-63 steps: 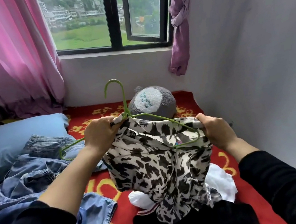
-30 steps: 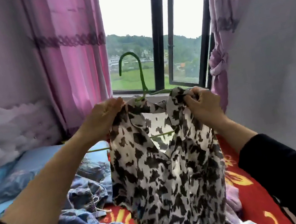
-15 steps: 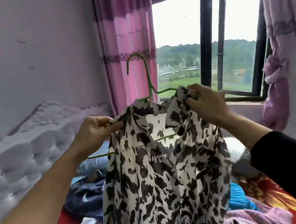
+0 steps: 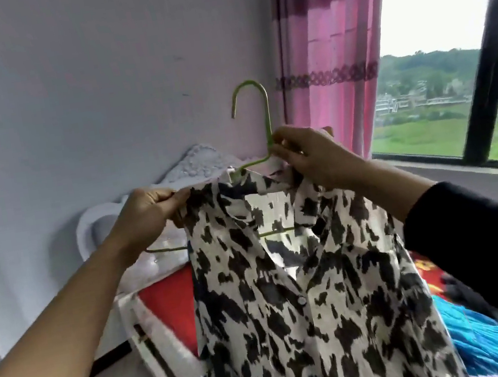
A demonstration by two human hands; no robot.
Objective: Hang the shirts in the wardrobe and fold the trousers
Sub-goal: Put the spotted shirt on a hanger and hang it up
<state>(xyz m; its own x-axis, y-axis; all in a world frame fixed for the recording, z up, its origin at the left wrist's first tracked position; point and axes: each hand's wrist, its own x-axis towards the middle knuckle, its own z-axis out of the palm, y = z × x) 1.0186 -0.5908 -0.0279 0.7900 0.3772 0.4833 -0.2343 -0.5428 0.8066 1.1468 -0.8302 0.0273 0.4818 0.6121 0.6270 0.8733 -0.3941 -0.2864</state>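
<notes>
A black-and-white cow-print shirt [image 4: 311, 302] hangs in front of me on a green wire hanger [image 4: 263, 111]. My left hand [image 4: 144, 216] pinches the shirt's left shoulder, where the hanger's left end pokes out bare below it. My right hand [image 4: 311, 155] grips the base of the hanger's hook together with the collar. The hook points up and to the left. The shirt is held upright in the air above the bed, its front partly buttoned. No wardrobe or trousers are in view.
A bed with a red cover [image 4: 171, 301] and white padded headboard [image 4: 191, 164] lies below, its white frame edge [image 4: 159, 349] at lower left. Blue fabric [image 4: 487, 343] lies at lower right. A pink curtain [image 4: 329, 45] and a window [image 4: 456, 64] stand behind on the right.
My view has swung left, away from the window toward the headboard wall. My right hand has shifted from the shirt's collar up to the hanger's hook base. The shirt stays lifted off the bed.
</notes>
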